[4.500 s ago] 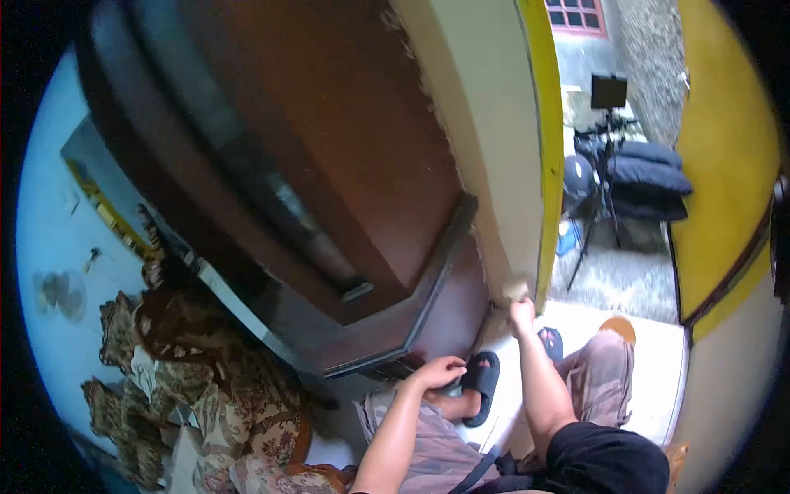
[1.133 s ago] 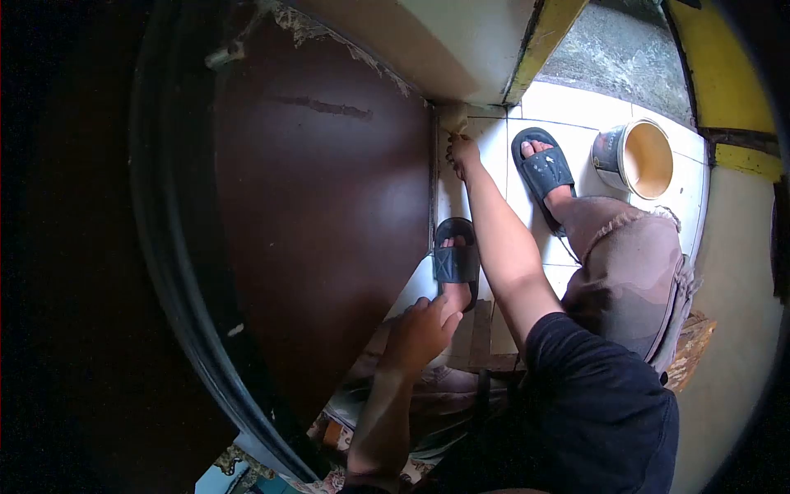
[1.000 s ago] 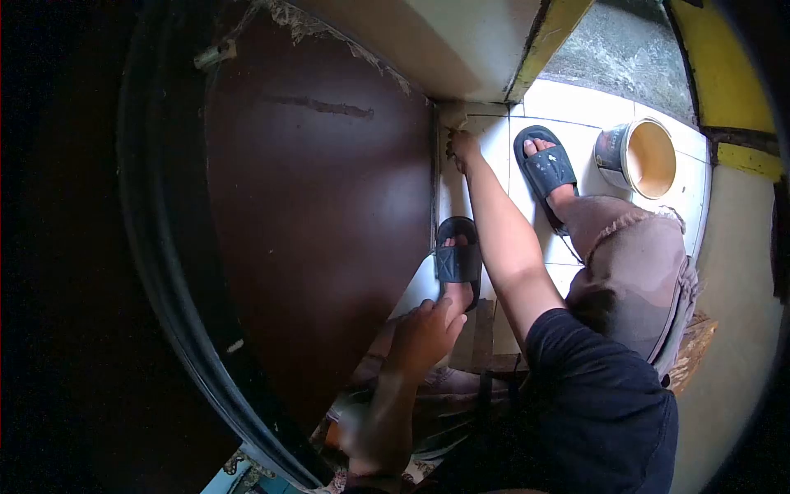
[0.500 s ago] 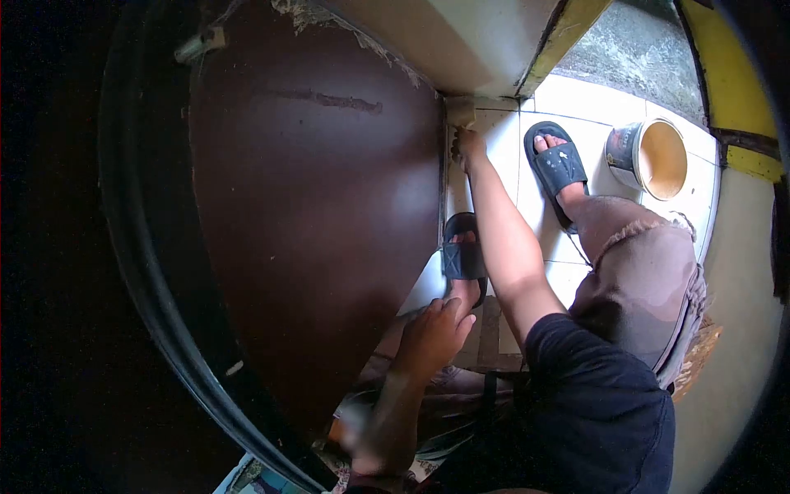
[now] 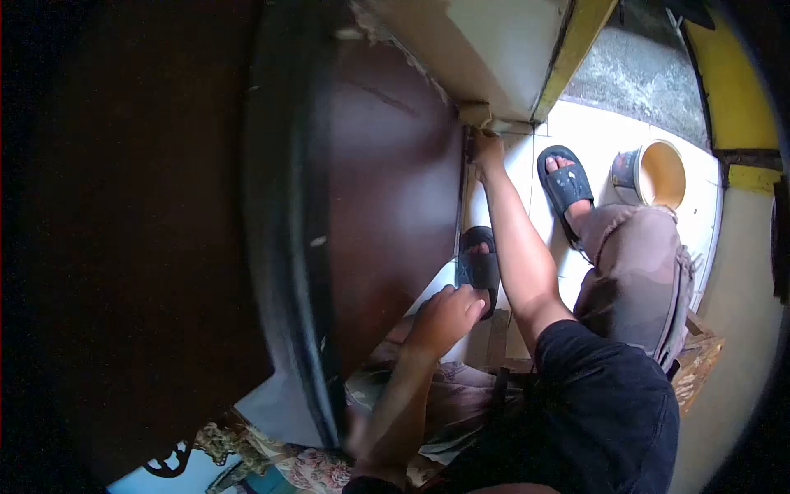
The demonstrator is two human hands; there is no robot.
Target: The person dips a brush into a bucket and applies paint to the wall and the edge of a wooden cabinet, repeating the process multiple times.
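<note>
My right hand (image 5: 487,152) reaches down to the floor corner where the beige wall (image 5: 494,49) meets the brown door-like panel (image 5: 395,189). Its fingers are closed on what looks like a paintbrush (image 5: 475,114), whose pale head is against the foot of the wall; the handle is mostly hidden by the hand. My left hand (image 5: 448,319) is over my left lower leg, near the sandal (image 5: 477,267). Its fingers are loosely spread and it holds nothing.
A bucket (image 5: 625,173) with beige paint inside stands on the white tiles (image 5: 568,123), right of my other sandal (image 5: 564,183). A wooden piece (image 5: 699,370) is behind my knee. The panel's dark edge (image 5: 288,230) stands close on the left. Flowered cloth (image 5: 317,469) shows at the bottom.
The panel's near edge has come right across the view, so its face looks narrower. The rest of the scene has shifted slightly right and down. My right hand stays at the corner.
</note>
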